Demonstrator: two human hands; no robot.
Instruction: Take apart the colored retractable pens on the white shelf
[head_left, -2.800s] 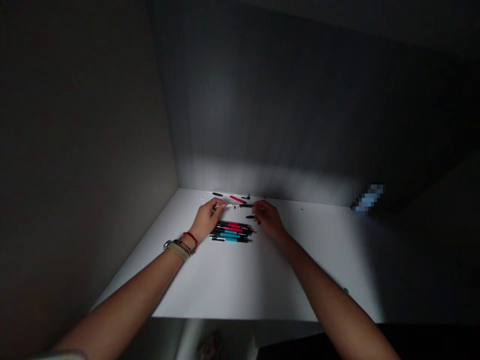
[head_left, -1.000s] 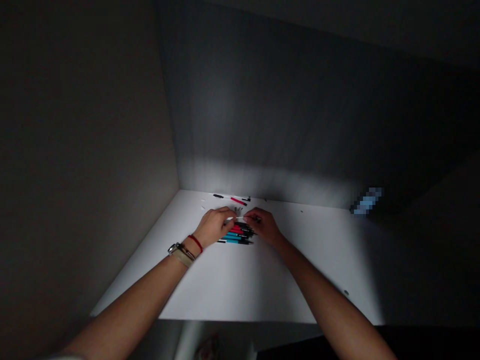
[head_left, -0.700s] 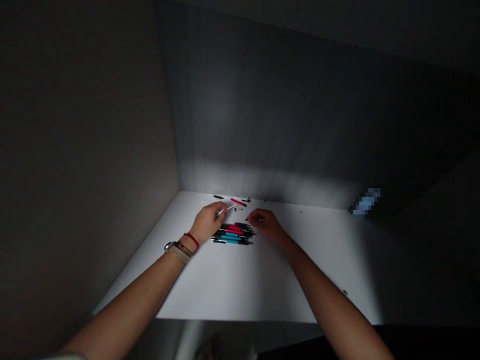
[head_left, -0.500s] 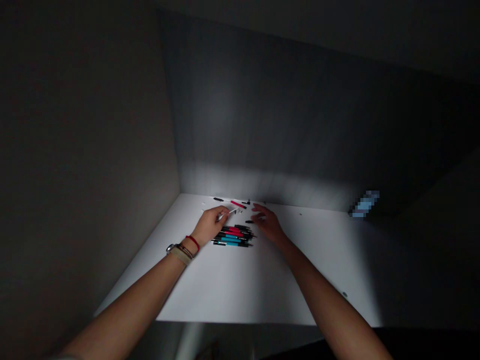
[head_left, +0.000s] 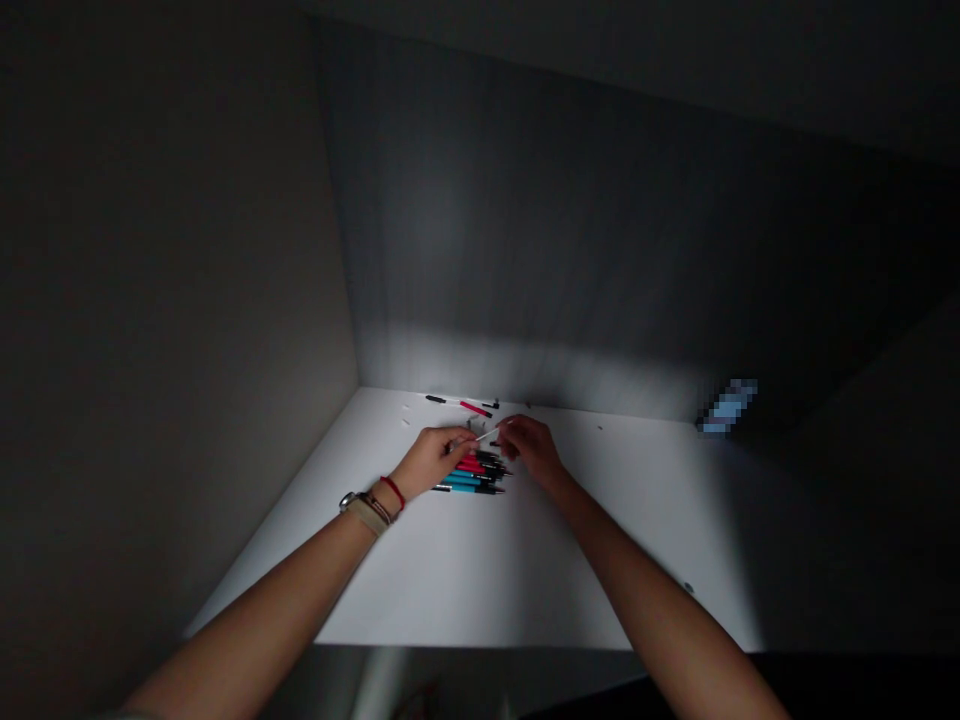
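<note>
Both my hands meet over a row of pens on a white table (head_left: 465, 570). My left hand (head_left: 439, 457), with a watch and red bracelet at the wrist, is closed around a thin white pen part (head_left: 486, 434). My right hand (head_left: 529, 450) pinches the other end of that part, fingers closed. Just below the hands lies a pile of several red, blue and black pens (head_left: 474, 476).
Loose pen parts, a red barrel (head_left: 475, 408) and small black pieces (head_left: 435, 399), lie near the back wall. Dark walls close the table in at the left and back. A blurred pale blue thing (head_left: 726, 408) sits far right.
My hands drew apart, the left one holding the white part and the right reaching back, then came together again over the pens. The pile has not moved.
</note>
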